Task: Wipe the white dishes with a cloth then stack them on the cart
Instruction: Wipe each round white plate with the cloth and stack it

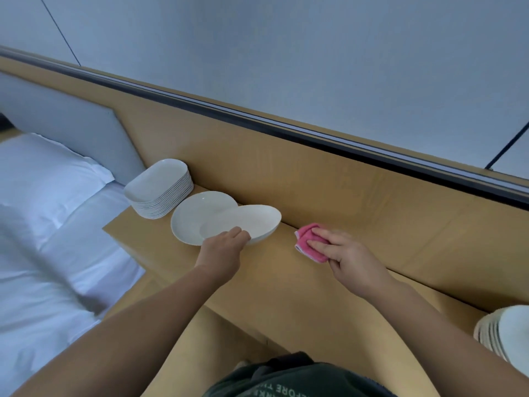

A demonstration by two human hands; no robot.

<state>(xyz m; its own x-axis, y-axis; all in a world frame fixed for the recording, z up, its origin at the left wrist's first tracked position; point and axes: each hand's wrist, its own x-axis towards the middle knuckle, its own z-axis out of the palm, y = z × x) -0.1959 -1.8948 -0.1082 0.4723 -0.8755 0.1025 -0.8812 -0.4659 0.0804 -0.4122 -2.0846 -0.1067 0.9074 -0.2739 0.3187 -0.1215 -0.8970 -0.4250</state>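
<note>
Wooden ledge | left hand grips white dish rim | right hand clutches pink cloth near dish

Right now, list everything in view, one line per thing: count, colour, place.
stack of oblong ceramic dishes: one stack, white, far left end of the ledge
round ceramic plate: one, white, flat on the ledge beside that stack
oval ceramic dish: one, white, tilted, overlapping the round plate
folded cloth: one, pink, right of the oval dish
stack of round plates: one stack, white, cut off at the right edge
wooden ledge: one, tan, along the wall panel
pillow: one, white, on the bed, left
padded headboard: one, grey, behind the pillow
left hand: fingers grip the oval dish's near rim
right hand: fingers hold the cloth
</note>
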